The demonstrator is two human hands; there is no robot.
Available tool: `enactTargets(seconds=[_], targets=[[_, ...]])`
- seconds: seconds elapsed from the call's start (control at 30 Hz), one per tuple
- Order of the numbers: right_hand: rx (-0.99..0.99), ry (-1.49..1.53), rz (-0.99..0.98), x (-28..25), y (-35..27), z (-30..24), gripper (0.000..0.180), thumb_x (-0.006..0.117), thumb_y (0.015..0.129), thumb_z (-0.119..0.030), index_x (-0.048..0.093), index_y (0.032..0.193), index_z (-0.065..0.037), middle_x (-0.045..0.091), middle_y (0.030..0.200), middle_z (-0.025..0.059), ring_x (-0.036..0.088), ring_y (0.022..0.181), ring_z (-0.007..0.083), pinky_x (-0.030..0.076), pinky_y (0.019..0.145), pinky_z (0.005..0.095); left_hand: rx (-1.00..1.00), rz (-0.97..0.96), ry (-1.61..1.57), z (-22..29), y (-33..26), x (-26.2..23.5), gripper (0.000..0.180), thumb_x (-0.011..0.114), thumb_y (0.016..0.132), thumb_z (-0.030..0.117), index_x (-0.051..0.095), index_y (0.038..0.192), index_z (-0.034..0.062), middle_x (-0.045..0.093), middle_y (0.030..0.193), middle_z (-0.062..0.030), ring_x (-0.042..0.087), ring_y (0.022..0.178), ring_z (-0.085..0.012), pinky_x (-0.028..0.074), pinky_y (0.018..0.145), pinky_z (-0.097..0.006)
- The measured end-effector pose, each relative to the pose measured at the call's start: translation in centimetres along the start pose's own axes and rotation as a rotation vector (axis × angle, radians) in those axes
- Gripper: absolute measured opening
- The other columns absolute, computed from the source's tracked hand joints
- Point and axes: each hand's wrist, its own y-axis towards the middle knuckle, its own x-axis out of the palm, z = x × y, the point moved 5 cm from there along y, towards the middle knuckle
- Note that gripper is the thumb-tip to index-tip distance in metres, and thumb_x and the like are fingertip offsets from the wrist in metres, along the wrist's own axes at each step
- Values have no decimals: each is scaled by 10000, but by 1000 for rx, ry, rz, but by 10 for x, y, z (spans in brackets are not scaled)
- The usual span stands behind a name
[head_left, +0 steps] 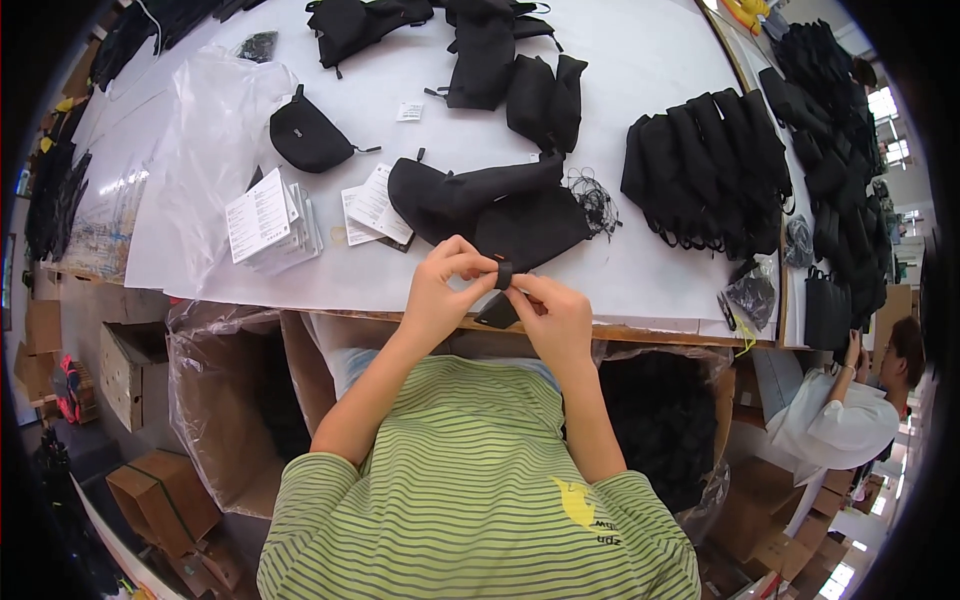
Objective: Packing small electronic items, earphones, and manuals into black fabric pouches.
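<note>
Just over the table's front edge, my left hand (446, 287) and my right hand (550, 308) meet at a small black strap loop (504, 273). Both hands pinch it between thumb and fingers. A flat dark piece (497, 312) hangs below the loop; whether it is joined to the strap I cannot tell. Right behind my hands lies a black fabric bag (520, 232), slack and partly folded. Beside it on the left are white printed cards (375, 205), and a tangle of thin black cords (593, 203) lies at its right end.
A stack of white tags (270, 225) and a zipped black pouch (308, 135) sit left, near clear plastic film (215, 130). Black bags (705, 165) are lined up at right. Plastic-lined boxes (225, 405) stand below the table edge. A co-worker (840, 415) is at far right.
</note>
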Motion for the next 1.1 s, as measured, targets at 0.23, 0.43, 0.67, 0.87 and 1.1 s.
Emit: enactTargets(seconds=[0.23, 0.43, 0.67, 0.87, 1.1], targets=[[316, 1169, 13, -7, -6, 16, 154, 599, 874, -35, 497, 989, -44, 521, 735, -5, 503, 699, 85, 397, 710, 222, -135, -14, -697, 12, -13, -9, 67, 525, 914, 86, 494, 921, 26, 497, 994, -52, 433, 679, -60, 369, 617, -216], [227, 1074, -44, -18, -6, -2, 130, 603, 855, 1, 525, 954, -33, 621, 826, 62, 594, 774, 111, 428, 701, 225, -291, -177, -831, 28, -18, 1, 100, 579, 905, 126, 534, 913, 37, 479, 711, 51, 350, 579, -8, 236, 492, -190], [82, 403, 43, 0, -28, -17, 118, 692, 801, -43, 607, 882, -45, 601, 661, -6, 555, 571, 55, 407, 503, 192, -339, -71, -564, 30, -19, -1, 92, 645, 857, 88, 590, 883, 19, 500, 668, 43, 399, 571, -9, 274, 493, -176], [0, 133, 55, 17, -32, -8, 195, 747, 756, -114, 603, 880, -71, 557, 637, 21, 533, 515, 123, 417, 484, 243, -238, -27, -635, 43, -21, -6, 117, 646, 872, 109, 594, 904, 9, 523, 695, 34, 415, 594, 4, 288, 485, -171], [-233, 47, 120, 16, -24, -14, 210, 746, 728, -99, 585, 853, -48, 584, 749, 72, 576, 693, 238, 470, 611, 329, -249, -88, -439, 42, -25, -14, 134, 673, 844, 69, 634, 946, -8, 571, 689, 34, 410, 574, 23, 251, 465, -153]])
